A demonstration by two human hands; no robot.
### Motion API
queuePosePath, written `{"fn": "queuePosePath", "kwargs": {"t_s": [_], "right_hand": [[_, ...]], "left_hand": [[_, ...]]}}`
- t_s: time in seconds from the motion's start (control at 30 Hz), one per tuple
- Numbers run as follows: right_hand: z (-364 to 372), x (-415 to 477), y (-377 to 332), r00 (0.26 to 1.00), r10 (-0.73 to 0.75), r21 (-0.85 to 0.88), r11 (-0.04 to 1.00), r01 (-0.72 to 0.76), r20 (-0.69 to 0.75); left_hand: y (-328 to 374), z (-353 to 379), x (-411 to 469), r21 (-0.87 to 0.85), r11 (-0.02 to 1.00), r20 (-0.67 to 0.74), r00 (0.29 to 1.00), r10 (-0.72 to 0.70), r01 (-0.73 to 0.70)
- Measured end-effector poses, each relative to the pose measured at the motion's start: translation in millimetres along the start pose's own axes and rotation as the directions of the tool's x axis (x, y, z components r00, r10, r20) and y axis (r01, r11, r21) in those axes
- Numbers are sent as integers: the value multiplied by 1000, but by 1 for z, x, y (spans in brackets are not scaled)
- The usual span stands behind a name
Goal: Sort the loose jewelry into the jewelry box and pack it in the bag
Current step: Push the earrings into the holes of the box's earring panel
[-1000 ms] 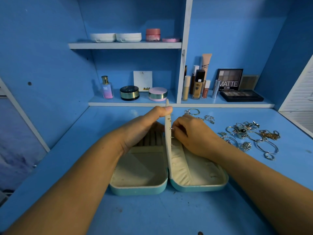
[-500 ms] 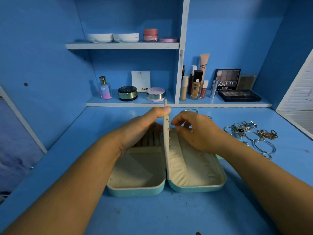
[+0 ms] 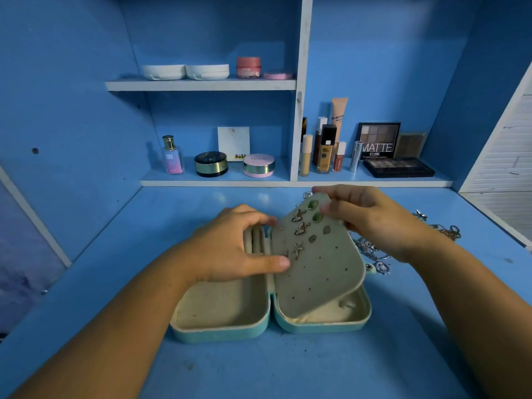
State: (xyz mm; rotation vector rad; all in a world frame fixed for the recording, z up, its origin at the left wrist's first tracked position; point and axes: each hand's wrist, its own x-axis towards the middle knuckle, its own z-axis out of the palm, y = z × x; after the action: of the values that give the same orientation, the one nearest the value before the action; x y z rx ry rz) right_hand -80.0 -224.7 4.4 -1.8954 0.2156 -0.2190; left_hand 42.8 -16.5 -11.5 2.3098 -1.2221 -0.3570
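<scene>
Desk blue, shelves behind; left grip, right grip pinch earring panel, perhaps hinged.

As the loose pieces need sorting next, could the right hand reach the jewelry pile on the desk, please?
Probably yes, once freed: the right hand grips the earring flap by its top edge, but the jewelry pile lies uncovered on the desk beside its wrist.

The teal jewelry box is laid open; its earring panel is tilted over the right half, loose jewelry heaped alongside.
</scene>
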Motion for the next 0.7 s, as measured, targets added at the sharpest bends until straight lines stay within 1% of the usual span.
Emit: {"fn": "queuePosePath", "kwargs": {"t_s": [0.13, 0.2, 0.27, 0.33, 0.4, 0.5, 0.53, 0.57, 0.63, 0.7], "right_hand": [[-12, 0, 8, 997, 69, -72, 995, -66, 37], [-14, 1, 13, 993, 103, -113, 989, -96, 60], [-14, 2, 16, 991, 116, -177, 979, -102, 72], [-12, 2, 17, 992, 105, -284, 955, -82, 67], [-12, 2, 18, 996, 65, -420, 907, -37, 54], [-17, 2, 16, 997, 11, -531, 847, 30, 74], [-23, 2, 17, 999, 6, -565, 825, 26, 54], [-33, 2, 17, 1000, -7, -593, 805, 8, 4], [-57, 1, 21, 988, -53, -629, 776, -52, -147], [-81, -3, 26, 954, -86, -677, 723, -140, -289]], "left_hand": [[9, 5, -6, 226, 974, 85, 996, 13, -32], [12, 8, -7, 296, 954, 113, 994, 9, -42], [11, 9, -7, 319, 947, 131, 991, -3, -39], [8, 9, -6, 333, 942, 144, 990, -3, -46], [5, 11, -5, 361, 931, 152, 988, 6, -61], [3, 12, -4, 380, 923, 151, 988, 8, -65], [2, 13, -3, 378, 924, 151, 988, 7, -64], [2, 13, -3, 378, 924, 152, 988, 7, -65], [2, 13, -3, 376, 925, 155, 988, 5, -64], [2, 13, -3, 376, 925, 156, 988, 3, -62]]}}
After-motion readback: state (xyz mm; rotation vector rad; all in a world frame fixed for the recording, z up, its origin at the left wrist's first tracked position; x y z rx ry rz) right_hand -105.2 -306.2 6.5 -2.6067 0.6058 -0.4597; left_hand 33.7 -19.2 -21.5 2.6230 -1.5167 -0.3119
